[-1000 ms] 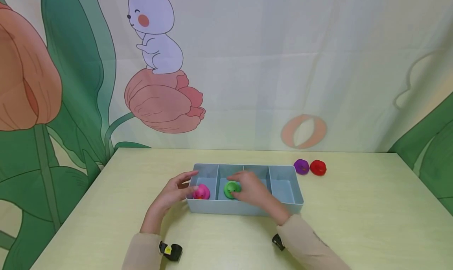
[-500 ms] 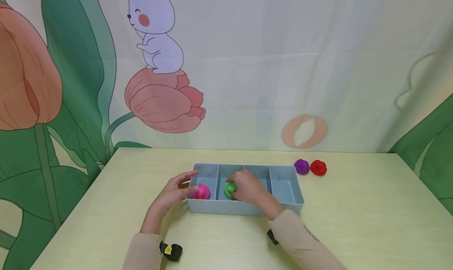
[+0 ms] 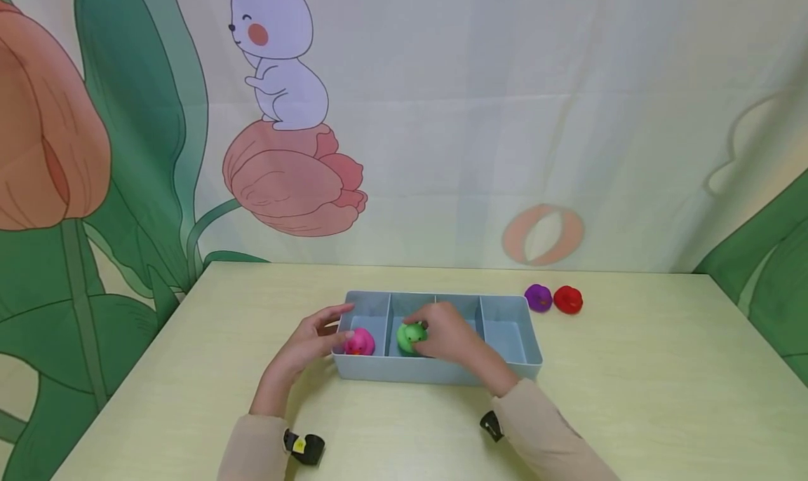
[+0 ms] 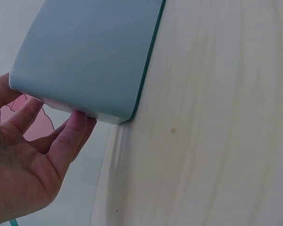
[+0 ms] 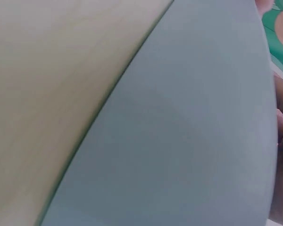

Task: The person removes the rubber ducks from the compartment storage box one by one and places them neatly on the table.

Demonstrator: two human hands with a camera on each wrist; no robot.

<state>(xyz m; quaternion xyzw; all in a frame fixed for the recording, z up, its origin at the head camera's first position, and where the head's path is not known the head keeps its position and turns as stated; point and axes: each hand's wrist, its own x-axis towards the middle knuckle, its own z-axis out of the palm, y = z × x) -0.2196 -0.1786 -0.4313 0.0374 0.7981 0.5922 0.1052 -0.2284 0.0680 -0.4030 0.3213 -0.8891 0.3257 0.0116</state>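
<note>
A grey-blue box with compartments [image 3: 410,370] lies lengthwise on the table. My left hand [image 3: 312,341] holds its left end, the thumb at the rim by the near corner; in the left wrist view the fingertips [image 4: 75,123] rest against the end wall. A pink rubber duck [image 3: 361,341] sits in the leftmost compartment, close to that thumb. Inside the second compartment, my right hand [image 3: 449,335] pinches a green rubber duck [image 3: 412,336] between thumb and forefinger. The right wrist view shows mostly the box's front wall [image 5: 188,122], which hides much of that hand.
Beyond the box's far right corner, a purple rubber duck [image 3: 539,298] and a red rubber duck [image 3: 568,299] stand side by side on the table [image 3: 644,369]. A printed curtain [image 3: 429,116] hangs behind the table's far edge.
The right hand dips onto the green duck, then draws back slightly with thumb and forefinger still at it; the duck has shifted a little left. My left hand stays put.
</note>
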